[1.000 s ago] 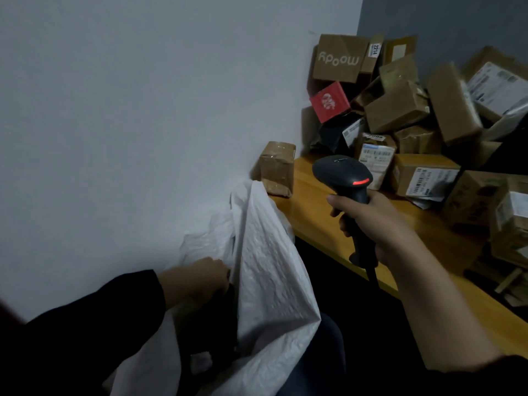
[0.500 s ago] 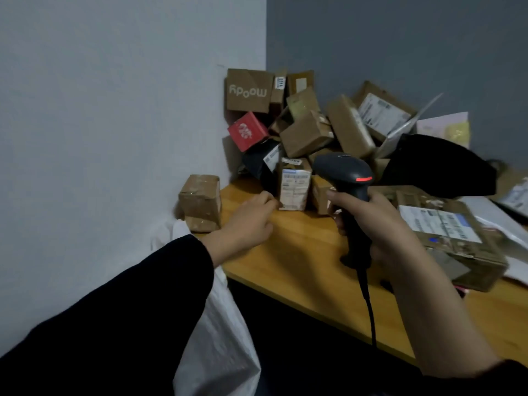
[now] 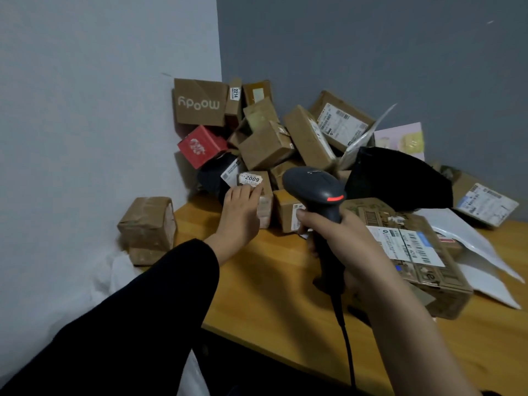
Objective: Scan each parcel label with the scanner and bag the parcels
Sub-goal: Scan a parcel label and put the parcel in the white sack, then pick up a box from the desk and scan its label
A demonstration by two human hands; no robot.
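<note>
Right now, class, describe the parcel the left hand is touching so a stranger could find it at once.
Start at the parcel pile in the wall corner on the wooden table. At its front left foot, under the red box, stands a small brown parcel touched by the left hand. Only it has a white sticker reading 2009.

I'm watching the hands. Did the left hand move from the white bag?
Yes. The left hand went from the bag up to the table, touching the small box labelled 2009.

Cardboard, wood and matt plastic here.
Smooth wooden table [image 3: 257, 284], brown cardboard parcels [image 3: 268, 148] with paper labels, matt dark plastic scanner [image 3: 317, 190].
</note>
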